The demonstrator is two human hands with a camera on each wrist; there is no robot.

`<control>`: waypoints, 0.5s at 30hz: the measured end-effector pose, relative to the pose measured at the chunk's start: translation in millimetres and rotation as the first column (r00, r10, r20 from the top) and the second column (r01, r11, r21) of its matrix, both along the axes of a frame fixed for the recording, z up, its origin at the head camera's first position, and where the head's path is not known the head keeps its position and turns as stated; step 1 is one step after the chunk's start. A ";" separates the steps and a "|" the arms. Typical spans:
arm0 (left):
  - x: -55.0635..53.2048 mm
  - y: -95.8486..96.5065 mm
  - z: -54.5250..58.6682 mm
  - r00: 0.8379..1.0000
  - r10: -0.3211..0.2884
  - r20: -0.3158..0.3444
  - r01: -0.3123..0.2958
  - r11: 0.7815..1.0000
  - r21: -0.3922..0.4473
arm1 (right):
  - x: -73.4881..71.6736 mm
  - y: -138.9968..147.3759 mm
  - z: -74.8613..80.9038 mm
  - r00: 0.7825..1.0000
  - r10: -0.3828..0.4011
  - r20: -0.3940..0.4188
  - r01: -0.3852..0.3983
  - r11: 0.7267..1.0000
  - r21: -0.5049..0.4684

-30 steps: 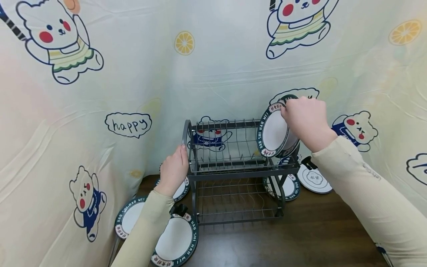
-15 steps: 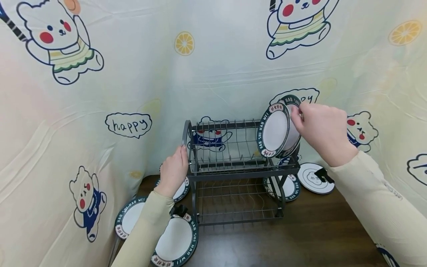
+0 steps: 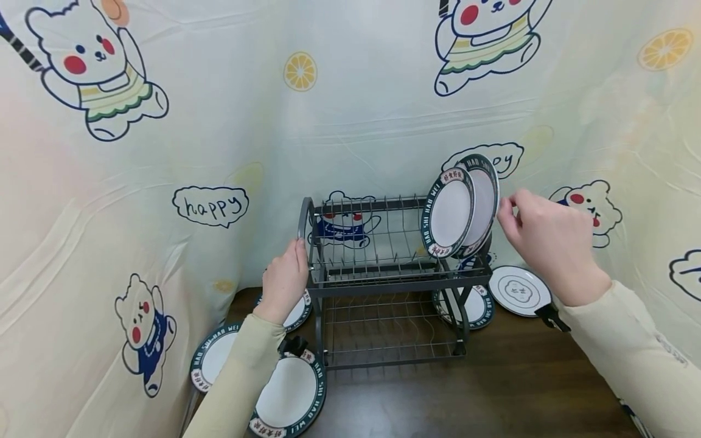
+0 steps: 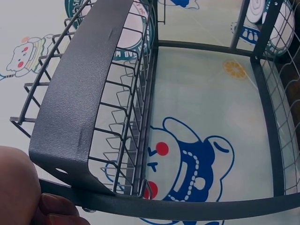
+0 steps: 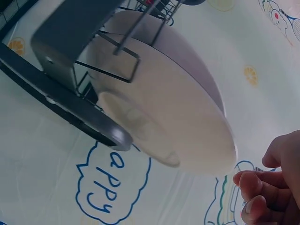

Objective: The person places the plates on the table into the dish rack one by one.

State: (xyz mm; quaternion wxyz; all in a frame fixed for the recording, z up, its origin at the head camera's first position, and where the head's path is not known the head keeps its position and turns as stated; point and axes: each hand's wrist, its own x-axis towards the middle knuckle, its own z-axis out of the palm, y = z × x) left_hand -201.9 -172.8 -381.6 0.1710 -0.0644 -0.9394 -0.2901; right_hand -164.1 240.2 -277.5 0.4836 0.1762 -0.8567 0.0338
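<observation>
A dark grey two-tier wire dish rack (image 3: 402, 286) stands on the brown table. My left hand (image 3: 283, 281) grips its left side frame, with the fingers (image 4: 54, 206) showing at the frame bar in the left wrist view. Two round plates with green lettered rims, a front plate (image 3: 450, 213) and a rear plate (image 3: 486, 204), stand on edge at the right end of the upper tier. Just right of the rear plate is my right hand (image 3: 553, 243), holding nothing. In the right wrist view its loosely bent fingers (image 5: 272, 192) are beside the plate's edge, thumb apart.
Matching plates lie at the left: one in front (image 3: 289, 392), one further left (image 3: 216, 356), and one partly behind my left hand (image 3: 298, 311). Behind the rack's right leg lies another plate (image 3: 477, 307), beside a white plate (image 3: 520, 291). A patterned curtain (image 3: 350, 121) hangs behind.
My right hand has let go of the rear plate and drawn away to the right and slightly down. Both plates stay standing in the rack. My left hand keeps its grip on the frame.
</observation>
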 end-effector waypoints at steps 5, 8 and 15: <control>-0.1 0.1 0.1 1.000 0.004 0.002 -0.004 1.000 -0.001 | 4.7 6.0 -8.8 1.000 0.006 0.003 -0.006 1.000 -0.006; -0.4 0.1 -0.4 1.000 0.003 0.003 -0.003 1.000 -0.003 | 5.9 11.0 -14.8 1.000 0.010 0.015 -0.010 1.000 -0.002; 0.1 -1.1 -0.5 1.000 -0.006 0.002 0.006 1.000 -0.003 | 8.9 22.1 -29.3 0.996 -0.010 0.089 0.010 1.000 0.004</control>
